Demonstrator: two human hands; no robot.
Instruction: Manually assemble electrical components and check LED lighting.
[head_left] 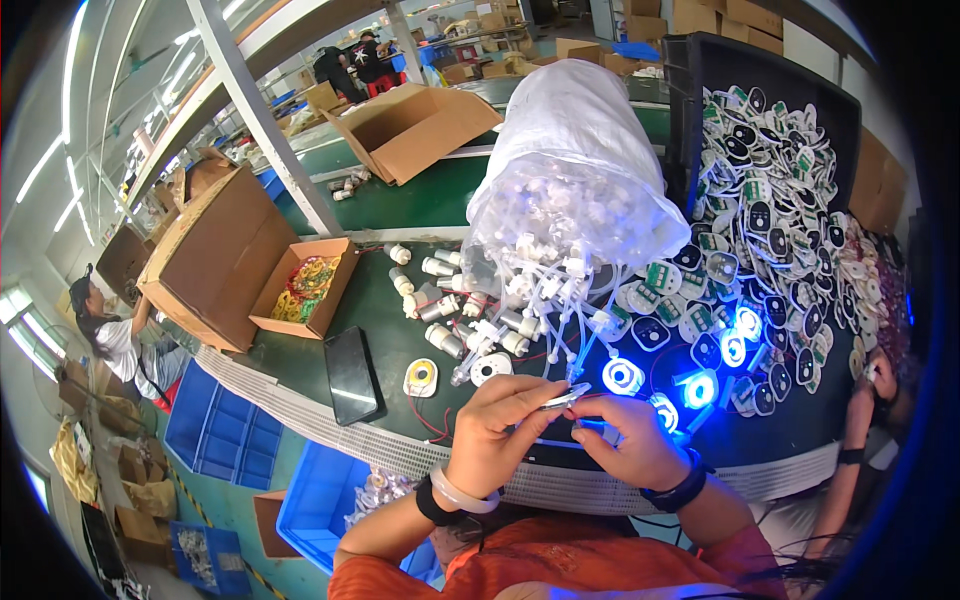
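My left hand (500, 425) pinches a thin round white part (566, 397), tilted edge-on, above the front edge of the bench. My right hand (640, 445) is closed at the end of a thin red wire beside that part; its fingertips partly hide the wire. Just beyond my hands lie a white ring-shaped piece (491, 369) and a white piece with a yellow ring (421, 378). Several round lamps (623, 376) glow bright blue near my right hand. Small white-and-silver cylindrical motors (444, 340) are scattered past my left hand.
A large white bag (570, 115) spills tubed motors onto the green bench. A black bin (690, 130) pours out white-and-black circuit-board discs (770, 200) at right. At left are a black phone (352, 375), a carton of coloured parts (335, 298) and blue crates (220, 425). Co-workers sit nearby.
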